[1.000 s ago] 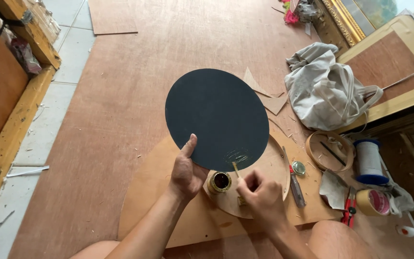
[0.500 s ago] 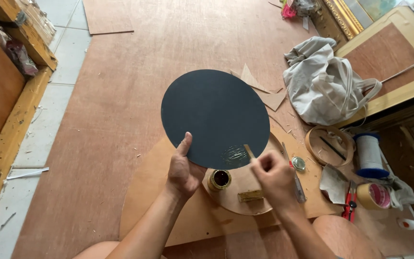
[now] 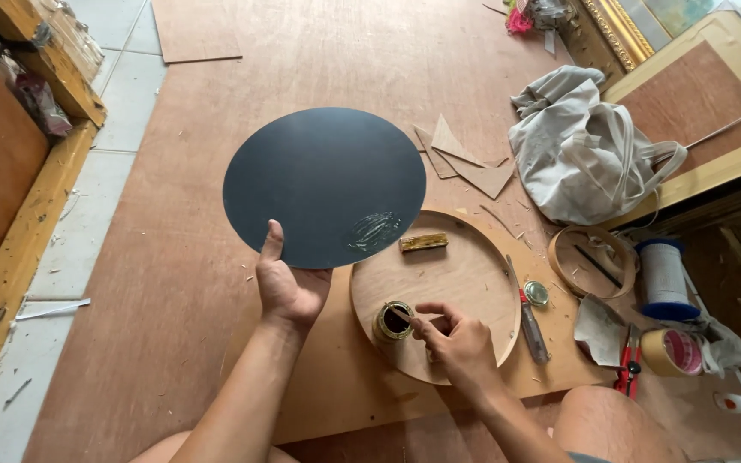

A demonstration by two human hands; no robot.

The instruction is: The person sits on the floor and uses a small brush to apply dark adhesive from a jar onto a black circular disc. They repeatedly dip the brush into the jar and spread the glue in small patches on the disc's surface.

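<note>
Dark round disc (image 3: pixel 323 184), flat and matte, bears a glossy glue smear.

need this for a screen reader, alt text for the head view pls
A person's left hand holds up a dark round disc while the right hand dips a stick into a small jar on a round wooden tray.

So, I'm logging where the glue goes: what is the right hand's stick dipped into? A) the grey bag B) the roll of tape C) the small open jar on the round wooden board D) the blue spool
C: the right hand holds a thin stick with its tip in the small open jar on the round wooden board, while the left hand holds the dark disc.
</note>
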